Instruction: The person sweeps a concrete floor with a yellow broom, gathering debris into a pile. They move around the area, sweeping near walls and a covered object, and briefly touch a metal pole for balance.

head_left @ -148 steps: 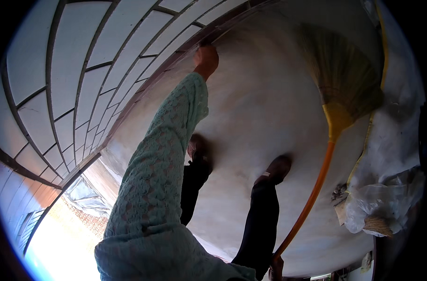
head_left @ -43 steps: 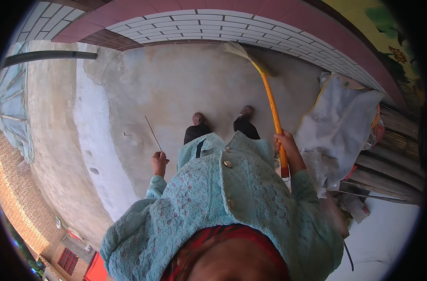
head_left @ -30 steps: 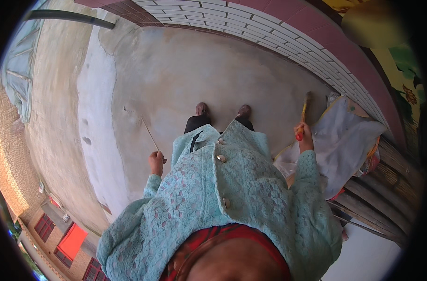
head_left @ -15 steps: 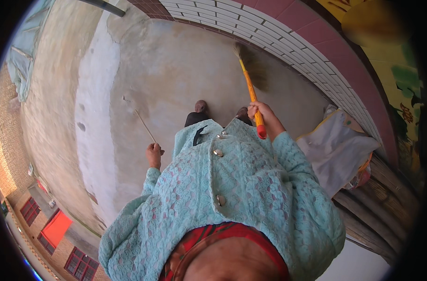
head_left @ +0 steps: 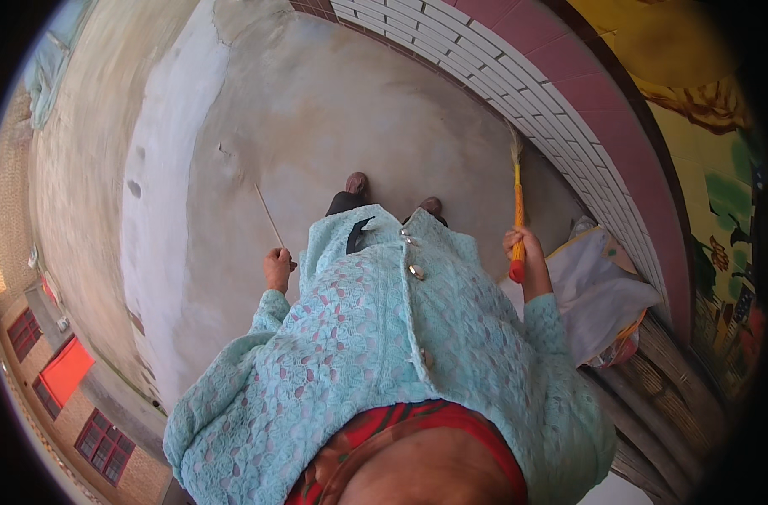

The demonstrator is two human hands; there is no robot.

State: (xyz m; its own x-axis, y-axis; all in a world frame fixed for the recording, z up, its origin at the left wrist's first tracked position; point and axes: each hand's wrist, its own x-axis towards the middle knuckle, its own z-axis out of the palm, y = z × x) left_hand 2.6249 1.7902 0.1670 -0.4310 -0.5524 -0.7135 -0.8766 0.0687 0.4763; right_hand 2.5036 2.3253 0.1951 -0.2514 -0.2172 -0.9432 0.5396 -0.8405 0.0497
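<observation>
My right hand is closed round the handle of a broom. Its orange-yellow handle ends in a red cap just below my grip, and pale bristles show at the far end, close to the foot of the wall. On the other side, my left hand is wrapped round one end of a thin pale stick. That stick slants forward and left over the concrete floor; I cannot tell whether anything is fixed to its far end.
A white brick wall with a maroon tiled ledge curves along the right. Beside it lie a greyish cloth and several long brown poles. My shoes stand on the floor. A whitish strip runs down the left.
The broom has swung right, nearer the wall, its handle now almost straight ahead instead of slanting left. My right hand moved right with it. My left hand keeps its hold on the stick.
</observation>
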